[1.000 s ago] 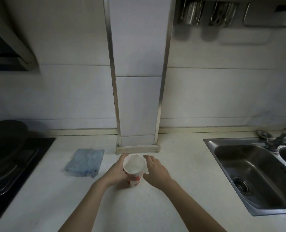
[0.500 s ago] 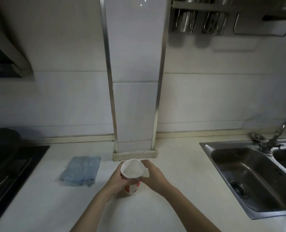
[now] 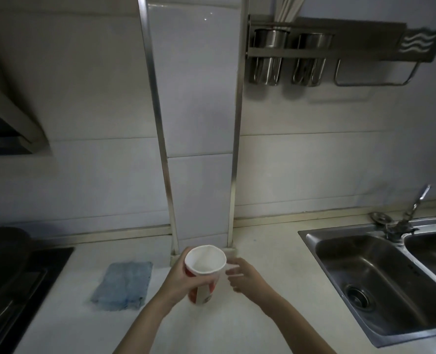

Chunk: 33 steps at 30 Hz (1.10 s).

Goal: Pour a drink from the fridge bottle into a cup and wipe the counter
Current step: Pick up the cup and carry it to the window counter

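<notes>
Cup [image 3: 203, 273] — a red-and-white paper one — sits tilted in the left hand [image 3: 179, 279], whose fingers wrap its side, over the pale tabletop [image 3: 262, 264] in front of the tiled wall column [image 3: 199, 154]. Its white inside looks empty. The right hand [image 3: 247, 278] hovers just beside it with fingers loosely spread, holding nothing. A blue cloth [image 3: 123, 284] lies flat on the tabletop to the left, near the dark stove [image 3: 20, 284] and black pan [image 3: 0, 249]. To the right is a steel sink [image 3: 380, 284] with two bare basins and a tap [image 3: 413, 210]. On the wall above hangs a metal rack [image 3: 326, 49] with two steel holders. Against half a second ago, the cup is raised higher — nearer the camera — and the right hand has let go of its rim.
</notes>
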Motion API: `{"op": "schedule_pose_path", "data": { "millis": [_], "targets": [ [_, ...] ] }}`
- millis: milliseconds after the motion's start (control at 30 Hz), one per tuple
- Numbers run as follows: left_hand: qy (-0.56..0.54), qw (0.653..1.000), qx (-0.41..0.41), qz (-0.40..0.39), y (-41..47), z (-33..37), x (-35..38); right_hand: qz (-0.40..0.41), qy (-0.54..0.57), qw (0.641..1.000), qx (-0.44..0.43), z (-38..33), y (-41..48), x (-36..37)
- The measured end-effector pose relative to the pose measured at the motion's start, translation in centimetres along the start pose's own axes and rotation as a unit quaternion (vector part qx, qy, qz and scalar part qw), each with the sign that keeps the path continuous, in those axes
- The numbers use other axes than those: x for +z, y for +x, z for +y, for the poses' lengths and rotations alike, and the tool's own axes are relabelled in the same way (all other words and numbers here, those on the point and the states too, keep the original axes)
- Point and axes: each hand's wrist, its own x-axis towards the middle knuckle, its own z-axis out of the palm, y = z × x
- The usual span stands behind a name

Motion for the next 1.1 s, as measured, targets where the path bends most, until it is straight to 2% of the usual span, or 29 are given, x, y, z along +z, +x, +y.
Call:
{"op": "schedule_pose_path", "data": {
  "millis": [167, 267, 367, 467, 600, 800, 933, 1100],
  "targets": [
    [0.006, 0.999, 0.031, -0.024, 1.0, 3.5, -0.4, 0.014, 0.138, 0.969, 0.206, -0.5, 0.0, 0.0],
    [0.0, 0.998, 0.049, -0.031, 1.8, 5.1, -0.6, -0.024, 0.227, 0.943, 0.244, -1.0, -0.5, 0.7],
    [0.003, 0.996, 0.063, -0.056, 2.6, 6.3, -0.6, -0.025, 0.317, 0.919, 0.232, -2.1, -0.6, 0.7],
    [0.002, 0.994, 0.074, -0.078, 3.5, 7.2, -0.6, -0.001, 0.336, 0.917, 0.215, -3.3, -0.8, 0.1],
    [0.004, 0.989, 0.09, -0.117, 4.8, 8.5, 0.0, 0.041, 0.295, 0.935, 0.193, -4.1, -1.2, -1.2],
    [0.011, 0.976, 0.102, -0.191, 6.4, 11.0, 1.7, 0.131, 0.155, 0.968, 0.147, -5.5, -2.5, -3.1],
    [-0.003, 0.969, 0.113, -0.22, 6.4, 12.4, 3.1, 0.166, 0.089, 0.977, 0.096, -5.4, -4.8, -4.1],
    [0.018, 0.955, 0.135, -0.264, 5.4, 13.0, 5.2, 0.182, 0.162, 0.968, 0.061, -2.9, -7.6, -4.3]
  ]
}}
